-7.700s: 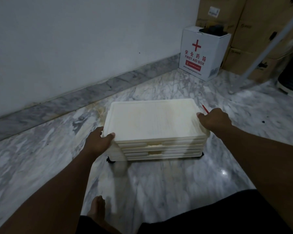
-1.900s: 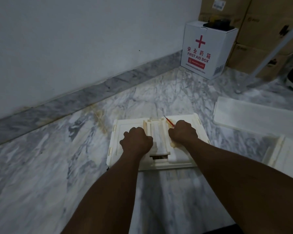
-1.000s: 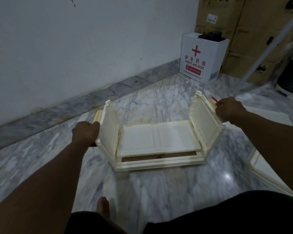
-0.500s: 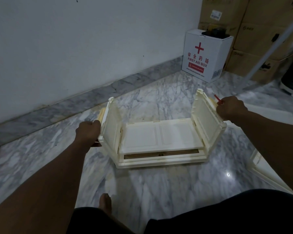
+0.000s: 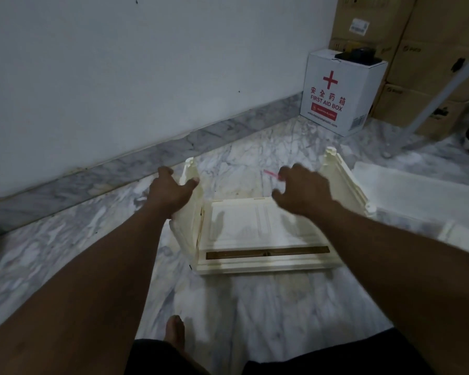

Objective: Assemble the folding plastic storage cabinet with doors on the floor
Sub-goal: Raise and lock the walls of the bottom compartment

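The cabinet (image 5: 266, 262) sits on the floor (image 5: 228, 307) at the centre of the frame, half unfolded. Its left wall (image 5: 187, 231) stands about upright, its right wall (image 5: 344, 182) leans outward, and a flat panel (image 5: 255, 226) lies between them on the base.

The step in hand looks like setting the side walls square before the flat panel is raised. To do it well, each wall should probably be held near its top edge and brought fully vertical until its hinge seats, with the leaning right wall needing the most care. The base should stay flat on the floor, and no fingers should be in the hinge line.

The left hand (image 5: 171, 192), at centre left, straddles the top of the left wall and clasps it lightly, thumb inside and fingers outside, forearm stretched forward. The right hand (image 5: 302, 192) hovers over the middle of the cabinet, apart from the right wall, with fingers half curled and motion-blurred. A red stick (image 5: 270, 173) shows at its fingertips; whether it is pinched there I cannot tell. A loose white lid (image 5: 417, 193) lies at the right of the frame.
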Available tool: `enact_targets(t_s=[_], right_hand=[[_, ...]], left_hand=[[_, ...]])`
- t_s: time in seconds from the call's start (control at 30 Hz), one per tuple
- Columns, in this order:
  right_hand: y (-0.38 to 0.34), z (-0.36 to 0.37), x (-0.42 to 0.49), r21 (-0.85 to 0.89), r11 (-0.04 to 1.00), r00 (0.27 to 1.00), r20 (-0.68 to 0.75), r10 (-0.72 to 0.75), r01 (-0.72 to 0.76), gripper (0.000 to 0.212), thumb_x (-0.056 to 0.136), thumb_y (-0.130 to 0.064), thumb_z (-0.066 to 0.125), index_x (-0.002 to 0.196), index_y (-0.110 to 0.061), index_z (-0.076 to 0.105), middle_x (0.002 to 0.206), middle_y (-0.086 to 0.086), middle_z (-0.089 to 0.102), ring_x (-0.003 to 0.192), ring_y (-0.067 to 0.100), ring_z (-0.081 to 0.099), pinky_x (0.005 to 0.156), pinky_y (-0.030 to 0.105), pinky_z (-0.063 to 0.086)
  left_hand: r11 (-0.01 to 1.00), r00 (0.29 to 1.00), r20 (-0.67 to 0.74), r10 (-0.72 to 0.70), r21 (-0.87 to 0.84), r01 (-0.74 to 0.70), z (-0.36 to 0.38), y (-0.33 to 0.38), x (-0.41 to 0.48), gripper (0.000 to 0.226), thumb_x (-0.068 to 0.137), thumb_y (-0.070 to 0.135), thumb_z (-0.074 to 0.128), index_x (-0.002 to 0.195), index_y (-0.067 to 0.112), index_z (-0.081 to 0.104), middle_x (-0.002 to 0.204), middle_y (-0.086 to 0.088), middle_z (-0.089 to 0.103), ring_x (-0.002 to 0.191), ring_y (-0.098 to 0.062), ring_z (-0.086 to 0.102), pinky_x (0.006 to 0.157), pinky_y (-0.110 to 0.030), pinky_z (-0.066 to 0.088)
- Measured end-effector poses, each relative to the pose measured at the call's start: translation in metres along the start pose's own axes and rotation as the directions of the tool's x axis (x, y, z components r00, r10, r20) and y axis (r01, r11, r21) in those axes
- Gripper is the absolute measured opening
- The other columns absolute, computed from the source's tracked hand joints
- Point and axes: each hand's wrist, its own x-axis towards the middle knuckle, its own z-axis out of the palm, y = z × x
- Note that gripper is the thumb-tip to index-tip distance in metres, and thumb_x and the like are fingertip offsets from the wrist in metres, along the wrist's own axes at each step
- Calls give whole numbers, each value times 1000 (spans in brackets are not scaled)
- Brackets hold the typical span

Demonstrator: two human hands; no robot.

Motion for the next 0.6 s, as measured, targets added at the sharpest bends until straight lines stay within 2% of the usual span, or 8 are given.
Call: enact_targets(t_s=[0.07, 0.13, 0.27, 0.47, 0.6], right_hand=[[-12, 24, -16, -20, 999, 993, 111, -37, 40, 51, 83, -55, 57, 122, -22, 55, 118, 10, 55, 103, 36, 63, 86, 41, 48], [-19, 45, -30, -13, 996, 977, 196, -80, 84, 56, 82, -58, 58, 125, -23, 54, 120, 9, 52, 102, 36, 63, 86, 41, 47], [-25, 72, -44, -10, 988, 946, 292, -142, 152, 66, 77, -67, 62, 127, -25, 54, 122, 6, 47, 94, 32, 65, 79, 37, 47], [-24, 93, -45, -45, 975, 926, 325, -191, 217, 77, 70, -69, 70, 133, -29, 49, 129, 4, 44, 95, 29, 65, 76, 34, 46], [-23, 93, -46, -81, 955, 930, 266, -255, 285, 61, 78, -63, 67, 125, -26, 54, 124, 3, 52, 93, 29, 66, 68, 33, 38]], left_hand=[[999, 999, 32, 22, 49, -24, 7, -5, 3, 69, 90, 48, 63, 143, 14, 37, 140, -19, 53, 124, -39, 53, 98, -44, 47], [995, 998, 54, 41, 86, -45, 12, -9, 3, 59, 96, 44, 55, 145, 16, 38, 140, -19, 54, 126, -38, 52, 99, -41, 42], [994, 996, 54, 66, 83, -70, 16, -15, 6, 52, 101, 42, 44, 148, 20, 38, 145, -15, 52, 129, -36, 50, 99, -40, 39], [976, 987, 87, 139, 158, -151, 16, -23, 16, 55, 103, 44, 37, 153, 21, 34, 154, -10, 42, 140, -34, 40, 111, -42, 31], [957, 980, 135, 150, 230, -178, 15, -27, 20, 57, 103, 47, 33, 156, 26, 28, 155, -12, 40, 142, -36, 37, 114, -45, 29]])
